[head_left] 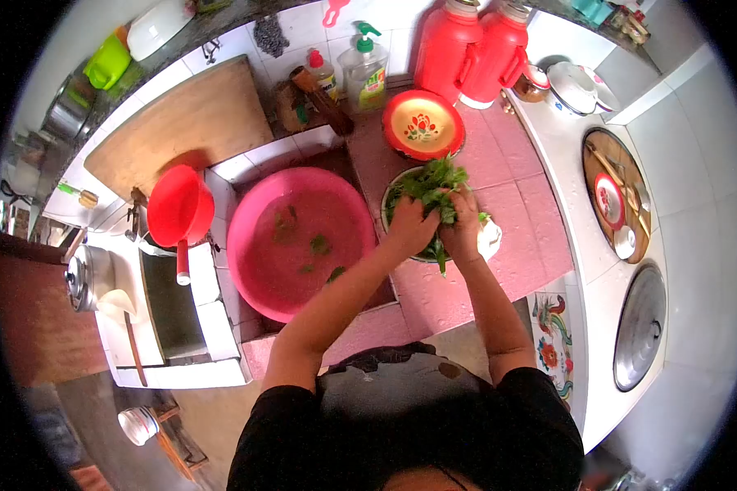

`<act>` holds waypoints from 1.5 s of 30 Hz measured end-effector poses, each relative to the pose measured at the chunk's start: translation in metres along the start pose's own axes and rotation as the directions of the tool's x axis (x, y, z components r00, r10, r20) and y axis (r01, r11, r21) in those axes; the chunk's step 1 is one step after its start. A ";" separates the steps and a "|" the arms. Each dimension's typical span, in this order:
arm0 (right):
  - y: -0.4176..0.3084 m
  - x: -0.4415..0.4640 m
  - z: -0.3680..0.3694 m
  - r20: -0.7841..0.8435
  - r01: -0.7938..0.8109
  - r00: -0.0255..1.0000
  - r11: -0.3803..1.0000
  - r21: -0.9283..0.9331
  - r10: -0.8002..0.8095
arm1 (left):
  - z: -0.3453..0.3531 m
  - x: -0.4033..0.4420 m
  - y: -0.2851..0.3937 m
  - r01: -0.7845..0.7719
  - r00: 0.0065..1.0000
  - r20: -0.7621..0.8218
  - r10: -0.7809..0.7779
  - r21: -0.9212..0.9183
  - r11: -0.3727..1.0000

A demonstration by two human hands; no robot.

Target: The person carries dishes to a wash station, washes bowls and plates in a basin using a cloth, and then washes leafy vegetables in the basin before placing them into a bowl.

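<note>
My left hand (413,227) and my right hand (464,229) are together over a bowl (387,193) on the pink tiled counter. Both have their fingers curled round a bunch of leafy greens (442,178), which rises above the bowl's rim. Some stems hang over the near side. Beside my right hand lies a small white object (489,238) whose kind I cannot make out. To the left of my hands, a large pink basin (246,270) holds water with several loose green leaves (319,245) floating in it.
A red-rimmed enamel dish (423,124) stands just behind the bowl, with two red thermos flasks (449,53) at the wall. Soap bottles (363,69) are at the back. On the left are a red dipper (180,207) and a cutting board (180,123); a stove top with lids (640,327) is right.
</note>
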State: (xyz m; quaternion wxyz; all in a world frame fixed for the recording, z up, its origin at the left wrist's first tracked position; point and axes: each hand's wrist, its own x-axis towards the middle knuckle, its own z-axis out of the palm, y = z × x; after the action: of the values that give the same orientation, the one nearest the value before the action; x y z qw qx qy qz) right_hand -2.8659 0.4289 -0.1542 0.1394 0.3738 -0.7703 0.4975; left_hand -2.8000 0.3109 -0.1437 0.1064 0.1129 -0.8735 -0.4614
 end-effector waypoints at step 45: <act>-0.009 0.055 -0.106 0.164 -0.570 0.801 0.648 0.505 0.576 | -0.019 0.029 0.043 -0.326 0.939 0.311 0.150 0.659 0.678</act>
State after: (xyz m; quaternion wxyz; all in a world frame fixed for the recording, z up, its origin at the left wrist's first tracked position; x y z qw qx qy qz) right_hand -2.9139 0.4956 -0.0668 -0.1293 0.1320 -0.6791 0.7104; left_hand -2.8264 0.3109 -0.0947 0.0129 -0.0252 -0.9958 -0.0870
